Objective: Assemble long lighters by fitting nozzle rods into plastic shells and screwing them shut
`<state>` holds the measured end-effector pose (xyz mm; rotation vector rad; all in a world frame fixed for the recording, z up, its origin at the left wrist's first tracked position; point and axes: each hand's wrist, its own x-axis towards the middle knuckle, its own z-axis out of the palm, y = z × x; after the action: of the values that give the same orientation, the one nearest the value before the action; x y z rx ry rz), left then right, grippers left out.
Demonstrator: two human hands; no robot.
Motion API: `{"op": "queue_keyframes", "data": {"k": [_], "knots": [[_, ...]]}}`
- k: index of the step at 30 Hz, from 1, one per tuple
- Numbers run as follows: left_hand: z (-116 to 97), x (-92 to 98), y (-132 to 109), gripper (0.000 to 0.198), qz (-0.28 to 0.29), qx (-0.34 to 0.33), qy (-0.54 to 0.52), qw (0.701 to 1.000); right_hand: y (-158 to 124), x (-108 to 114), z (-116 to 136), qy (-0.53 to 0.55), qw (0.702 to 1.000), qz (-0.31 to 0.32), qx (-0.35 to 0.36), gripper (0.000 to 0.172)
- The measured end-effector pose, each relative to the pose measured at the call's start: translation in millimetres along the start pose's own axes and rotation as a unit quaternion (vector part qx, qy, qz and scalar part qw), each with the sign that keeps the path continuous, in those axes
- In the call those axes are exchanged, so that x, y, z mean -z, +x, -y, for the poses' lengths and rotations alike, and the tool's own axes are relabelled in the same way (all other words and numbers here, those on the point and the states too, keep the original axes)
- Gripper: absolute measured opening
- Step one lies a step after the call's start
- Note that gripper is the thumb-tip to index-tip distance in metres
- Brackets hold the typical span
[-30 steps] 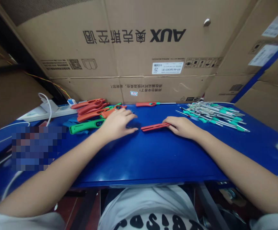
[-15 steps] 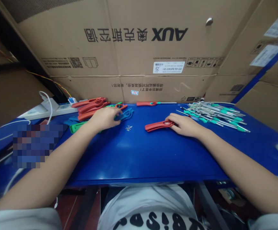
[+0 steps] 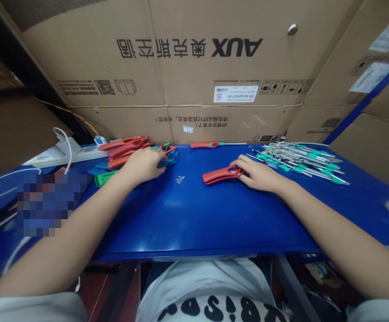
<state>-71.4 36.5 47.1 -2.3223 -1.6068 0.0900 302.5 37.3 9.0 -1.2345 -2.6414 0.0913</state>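
Note:
My right hand (image 3: 256, 173) is closed on the looped end of a red lighter casing (image 3: 217, 175), whose long handle points left just above the table. On the left, my left hand (image 3: 145, 164) reaches into a pile of coloured lighter casings, fingers curled at a blue lighter casing (image 3: 172, 158). Part of that casing is hidden under the fingers. Red casings (image 3: 127, 145) lie behind this hand, and a green casing (image 3: 103, 179) sticks out beside the wrist. Several tiny metal pieces (image 3: 180, 180), perhaps screws, rest on the table between both hands.
Metal lighter rods with green parts (image 3: 302, 161) are heaped at the right. A red lighter with its rod (image 3: 211, 145) lies along the cardboard wall (image 3: 181, 89). At left are a power strip (image 3: 70, 155) and cables. The table (image 3: 194, 223) is blue.
My left hand has shifted slightly left, and the blue casing by its fingers has moved left too. The red casing in my right hand has turned a little, showing more of its broad side.

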Motion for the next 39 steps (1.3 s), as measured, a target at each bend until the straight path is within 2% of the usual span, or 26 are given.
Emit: {"op": "queue_keyframes", "data": {"k": [8, 11, 15, 17, 19, 21, 24, 29, 36, 39], "knots": [[-2, 0.8, -1, 0.031, -0.005, -0.022, 0.004, 1.0, 0, 0, 0, -0.008, 1.0, -0.028, -0.002, 0.033], [-7, 0.6, -1, 0.031, -0.035, -0.029, -0.014, 0.999, 0, 1, 2, 0.0, 0.999, -0.049, 0.005, 0.033], [-36, 2.6, -6, 0.036, -0.112, -0.09, -0.143, 0.979, 0, 2, 4, 0.0, 0.996, -0.084, 0.008, 0.029], [-56, 1.6, -10, 0.049, -0.106, -0.128, -0.224, 0.96, 0, 2, 5, -0.005, 0.996, -0.093, 0.003, 0.028], [-74, -2.6, -13, 0.064, -0.09, -0.134, -0.262, 0.952, 0, 1, 6, -0.007, 0.995, -0.097, -0.001, 0.028], [-88, -9.3, -15, 0.071, -0.081, -0.144, -0.284, 0.945, 0, 0, 6, -0.01, 0.995, -0.1, -0.002, 0.027], [-98, -18.4, -13, 0.064, -0.085, -0.145, -0.326, 0.93, 1, -1, 7, -0.008, 0.995, -0.1, 0.003, 0.024], [-100, -19.7, -11, 0.036, -0.106, -0.14, -0.4, 0.9, 1, -1, 9, 0.012, 0.995, -0.094, -0.021, 0.025], [-101, -19.3, -13, 0.022, -0.118, -0.159, -0.405, 0.892, 2, 2, 9, 0.01, 0.995, -0.068, -0.074, 0.043], [-100, -20.2, -13, 0.018, -0.125, -0.168, -0.401, 0.892, 2, 3, 10, 0.011, 0.995, -0.072, -0.067, 0.04]]}}
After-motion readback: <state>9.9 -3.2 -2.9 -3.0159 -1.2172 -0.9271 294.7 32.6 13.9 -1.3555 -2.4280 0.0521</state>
